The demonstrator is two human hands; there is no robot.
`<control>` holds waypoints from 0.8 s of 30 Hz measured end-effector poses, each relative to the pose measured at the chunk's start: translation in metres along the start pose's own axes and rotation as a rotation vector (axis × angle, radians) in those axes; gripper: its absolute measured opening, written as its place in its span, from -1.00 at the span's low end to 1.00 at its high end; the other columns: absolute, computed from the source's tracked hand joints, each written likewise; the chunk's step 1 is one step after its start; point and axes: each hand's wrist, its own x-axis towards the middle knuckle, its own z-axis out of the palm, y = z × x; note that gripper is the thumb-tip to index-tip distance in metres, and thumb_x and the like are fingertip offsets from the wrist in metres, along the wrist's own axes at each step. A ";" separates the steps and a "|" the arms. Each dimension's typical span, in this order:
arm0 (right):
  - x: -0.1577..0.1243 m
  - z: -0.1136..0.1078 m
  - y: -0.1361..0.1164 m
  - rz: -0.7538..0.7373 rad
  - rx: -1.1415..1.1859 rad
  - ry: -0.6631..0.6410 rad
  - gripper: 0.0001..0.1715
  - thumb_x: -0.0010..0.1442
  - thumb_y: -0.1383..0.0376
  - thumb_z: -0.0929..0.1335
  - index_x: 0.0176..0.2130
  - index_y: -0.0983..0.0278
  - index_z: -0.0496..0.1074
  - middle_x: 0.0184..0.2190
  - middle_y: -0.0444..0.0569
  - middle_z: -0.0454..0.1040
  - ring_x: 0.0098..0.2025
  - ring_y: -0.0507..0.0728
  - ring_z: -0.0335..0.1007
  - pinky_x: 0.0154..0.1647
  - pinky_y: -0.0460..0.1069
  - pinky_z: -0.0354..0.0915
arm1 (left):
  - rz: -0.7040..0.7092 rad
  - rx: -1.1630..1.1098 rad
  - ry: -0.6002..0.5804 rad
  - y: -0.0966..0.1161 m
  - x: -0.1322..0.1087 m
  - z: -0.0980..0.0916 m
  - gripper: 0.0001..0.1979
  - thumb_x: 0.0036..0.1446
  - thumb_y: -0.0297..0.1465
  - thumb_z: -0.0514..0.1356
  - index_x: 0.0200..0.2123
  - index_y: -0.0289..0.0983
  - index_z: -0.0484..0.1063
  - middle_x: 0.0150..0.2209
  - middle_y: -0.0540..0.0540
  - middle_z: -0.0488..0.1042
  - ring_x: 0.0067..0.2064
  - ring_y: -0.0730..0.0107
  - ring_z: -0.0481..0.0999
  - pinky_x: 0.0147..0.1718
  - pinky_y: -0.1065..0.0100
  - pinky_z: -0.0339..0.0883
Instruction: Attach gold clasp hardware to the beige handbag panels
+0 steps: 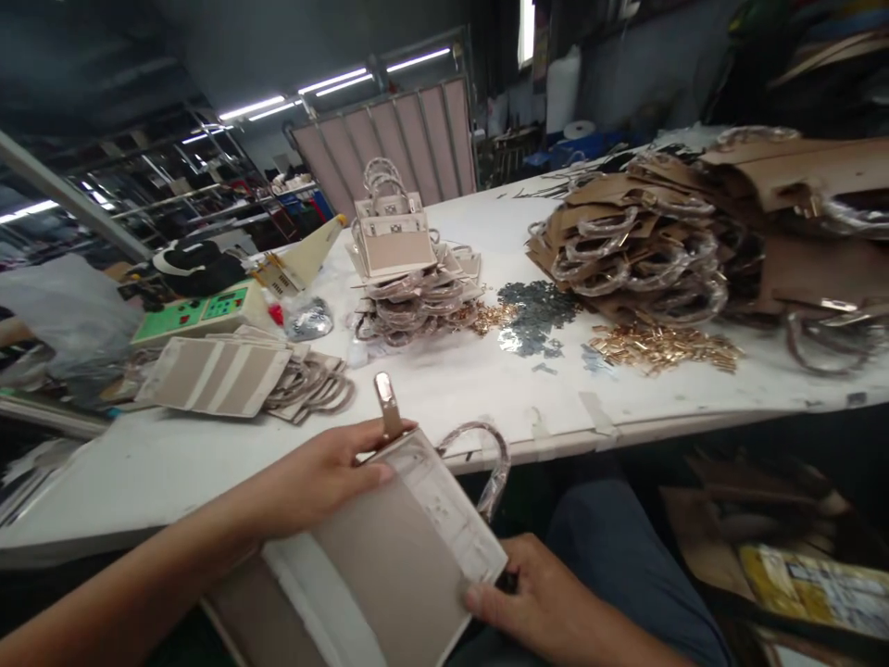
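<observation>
A beige handbag panel [389,537] with a pale strip across it lies tilted over my lap, just off the table's front edge. Along its top runs a whitish band, and a plastic-wrapped handle [496,454] loops out beyond that. My left hand [333,477] grips the upper left corner, thumb on the face, beside a strap with a shiny metal end [386,398]. At the right corner my right hand [528,593] pinches the edge, thumb on top and fingers underneath. The undersides of both grips are hidden.
On the white table [431,398] stand a stack of beige handbag pieces [399,250], a pile of brown panels with wrapped handles [625,232], gold metal pieces [667,348] and dark flat pieces [534,315]. Striped panels [215,375] lie left, near a green-topped machine [194,313].
</observation>
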 end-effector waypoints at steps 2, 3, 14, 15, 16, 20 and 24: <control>-0.008 -0.009 0.010 0.044 -0.003 0.112 -0.36 0.35 -0.19 0.36 -0.12 0.29 0.68 -0.21 -0.01 0.65 -0.12 0.30 0.55 -0.04 0.05 0.42 | 0.103 0.063 -0.121 0.004 0.044 0.008 -0.44 0.15 -0.27 0.39 0.24 -0.16 0.54 0.18 -0.05 0.59 0.20 0.05 0.54 0.20 0.25 0.37; -0.012 -0.016 0.016 0.075 -0.024 0.182 -0.35 0.33 -0.20 0.37 -0.17 0.31 0.68 -0.25 0.01 0.64 -0.18 0.28 0.54 -0.09 0.04 0.42 | 0.143 0.064 -0.179 0.004 0.067 0.014 -0.42 0.12 -0.30 0.40 0.23 -0.18 0.55 0.16 -0.05 0.61 0.18 0.08 0.54 0.20 0.26 0.34; -0.038 -0.068 0.054 0.372 -0.263 0.636 -0.11 0.19 -0.41 0.31 -0.39 0.36 0.57 -0.48 0.07 0.55 -0.43 0.20 0.41 -0.38 0.02 0.24 | 0.223 -0.155 -0.491 -0.033 0.226 0.087 -0.41 -0.10 -0.25 0.51 0.05 -0.30 0.64 -0.10 -0.06 0.67 -0.06 0.21 0.59 0.01 0.29 0.40; -0.036 -0.070 0.054 0.364 -0.262 0.640 -0.12 0.20 -0.40 0.31 -0.40 0.35 0.56 -0.51 0.05 0.53 -0.46 0.18 0.38 -0.40 0.02 0.22 | 0.223 -0.137 -0.457 -0.036 0.226 0.087 -0.43 -0.06 -0.23 0.48 0.04 -0.32 0.64 -0.10 -0.08 0.67 -0.05 0.20 0.59 0.00 0.29 0.41; -0.034 -0.072 0.054 0.348 -0.255 0.634 -0.14 0.21 -0.39 0.32 -0.40 0.35 0.55 -0.51 0.04 0.53 -0.47 0.17 0.36 -0.40 0.01 0.21 | 0.222 -0.110 -0.410 -0.039 0.225 0.087 -0.46 -0.02 -0.23 0.45 0.03 -0.35 0.63 -0.10 -0.10 0.67 -0.05 0.20 0.59 0.00 0.30 0.41; -0.027 -0.077 0.056 0.322 -0.235 0.602 -0.18 0.22 -0.36 0.35 -0.34 0.36 0.58 -0.47 0.04 0.55 -0.45 0.16 0.37 -0.41 -0.01 0.21 | 0.191 0.008 -0.181 -0.052 0.206 0.088 -0.59 0.10 -0.30 0.34 0.00 -0.36 0.63 -0.12 -0.12 0.66 -0.10 0.18 0.59 -0.04 0.25 0.42; -0.025 -0.079 0.055 0.304 -0.255 0.553 -0.21 0.25 -0.33 0.35 -0.37 0.34 0.58 -0.45 0.04 0.57 -0.39 0.21 0.44 -0.36 0.00 0.27 | 0.196 0.141 0.170 -0.064 0.178 0.111 -0.59 0.12 -0.42 0.31 0.07 -0.29 0.58 -0.01 -0.18 0.60 0.06 0.06 0.49 0.12 0.09 0.34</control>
